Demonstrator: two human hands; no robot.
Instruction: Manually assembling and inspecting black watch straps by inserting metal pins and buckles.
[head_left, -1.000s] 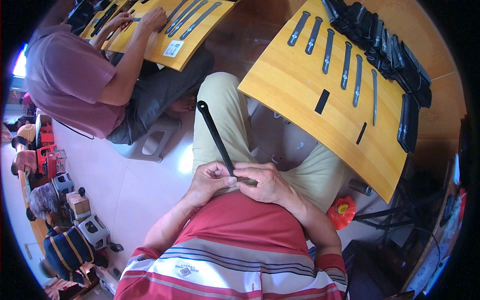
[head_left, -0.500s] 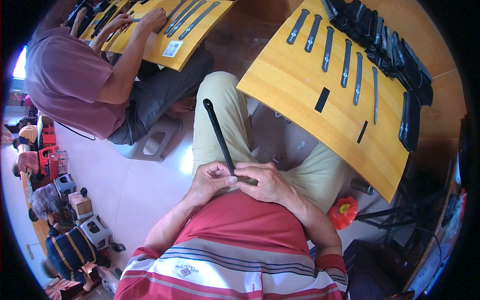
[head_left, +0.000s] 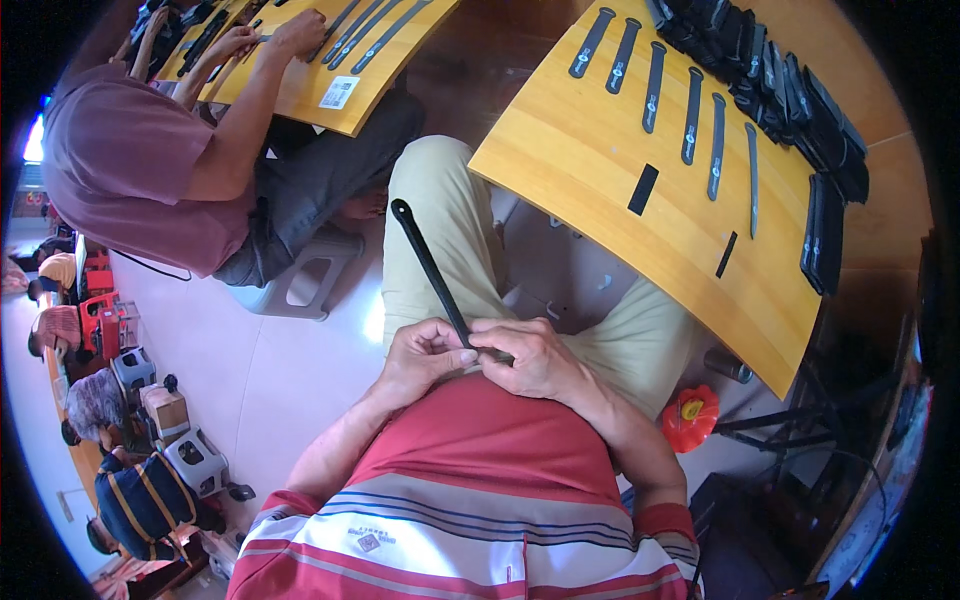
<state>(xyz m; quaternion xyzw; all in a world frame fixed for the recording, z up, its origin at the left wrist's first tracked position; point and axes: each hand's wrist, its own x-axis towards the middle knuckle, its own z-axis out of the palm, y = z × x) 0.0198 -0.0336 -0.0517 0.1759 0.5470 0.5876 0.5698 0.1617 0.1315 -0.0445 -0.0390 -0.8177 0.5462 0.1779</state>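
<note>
A long black strap (head_left: 430, 268) with a rounded, holed far end slants up and to the left from my hands, over my lap. My left hand (head_left: 425, 362) pinches its near end between thumb and fingers. Close against it, my right hand (head_left: 532, 357) has its thumb and fingertips closed on the same end. The lowest part of the strap is mostly hidden by my fingers.
A yellow table (head_left: 570, 150) at the right bears several grey straps (head_left: 652, 88), two short black strips and piles of bundled black straps (head_left: 825, 120). A co-worker (head_left: 130, 170) sits at another yellow table (head_left: 290, 85). A red flower-shaped object (head_left: 690, 418) lies low at the right.
The strap's far end has tipped a little to the left. My hands stay closed on its near end, almost in the same place. The whole view has shifted slightly.
</note>
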